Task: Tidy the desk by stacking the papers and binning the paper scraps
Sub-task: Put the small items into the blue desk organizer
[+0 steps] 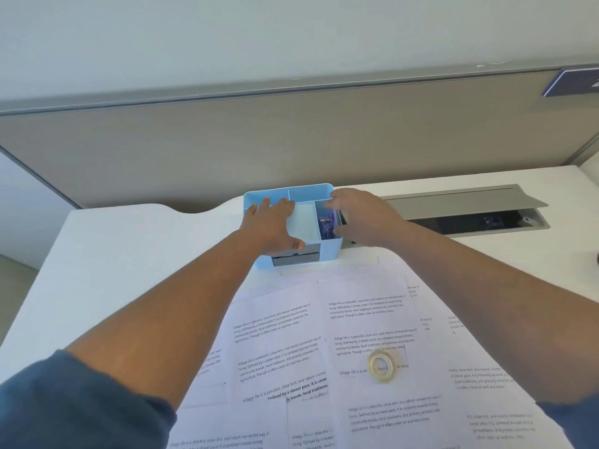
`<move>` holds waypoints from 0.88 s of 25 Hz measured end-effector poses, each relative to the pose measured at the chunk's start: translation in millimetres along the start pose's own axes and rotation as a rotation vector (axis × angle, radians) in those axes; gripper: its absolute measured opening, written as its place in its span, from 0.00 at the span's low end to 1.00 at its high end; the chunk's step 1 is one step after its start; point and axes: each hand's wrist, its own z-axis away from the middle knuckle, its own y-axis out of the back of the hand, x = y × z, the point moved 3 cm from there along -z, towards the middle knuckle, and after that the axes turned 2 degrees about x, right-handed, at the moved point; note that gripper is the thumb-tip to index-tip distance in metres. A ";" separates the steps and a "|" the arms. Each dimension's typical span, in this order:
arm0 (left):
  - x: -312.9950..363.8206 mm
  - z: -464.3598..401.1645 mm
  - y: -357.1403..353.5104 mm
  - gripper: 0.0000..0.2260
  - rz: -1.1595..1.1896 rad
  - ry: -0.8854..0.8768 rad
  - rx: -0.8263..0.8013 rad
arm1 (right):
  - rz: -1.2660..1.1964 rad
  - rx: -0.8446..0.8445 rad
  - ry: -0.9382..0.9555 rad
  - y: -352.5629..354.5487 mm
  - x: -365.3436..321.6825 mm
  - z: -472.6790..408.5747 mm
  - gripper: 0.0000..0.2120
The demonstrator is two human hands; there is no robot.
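Observation:
Several printed paper sheets (363, 345) lie overlapping and askew across the near half of the white desk (107, 254). A light blue desk organiser (303, 223) with compartments stands just beyond them at the desk's back. My left hand (272, 225) grips the organiser's left side, fingers over the rim and thumb on the front. My right hand (363, 217) holds its right side, fingers curled over the right compartment. No paper scraps or bin are visible.
A roll of clear tape (381, 367) rests on the papers. A grey cable hatch (466, 205) stands open in the desk at the back right. A grey partition panel (291, 140) runs behind the desk.

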 end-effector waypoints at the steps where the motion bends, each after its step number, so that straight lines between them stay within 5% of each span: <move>1: 1.5 3.5 0.3 0.44 -0.022 -0.023 0.020 | -0.053 0.035 -0.011 1.3 -0.1 9.0 0.22; 7: 24.3 64.5 -1.2 0.39 0.034 -0.130 0.152 | -0.239 0.194 0.020 7.1 -13.0 87.9 0.20; 14: 51.4 181.5 -22.6 0.32 0.355 -0.167 0.317 | -0.414 0.145 -0.149 -30.1 -27.9 229.5 0.18; 22: 98.8 269.6 -120.6 0.26 0.454 -0.206 0.122 | -0.561 0.103 -0.368 -92.2 7.4 365.9 0.13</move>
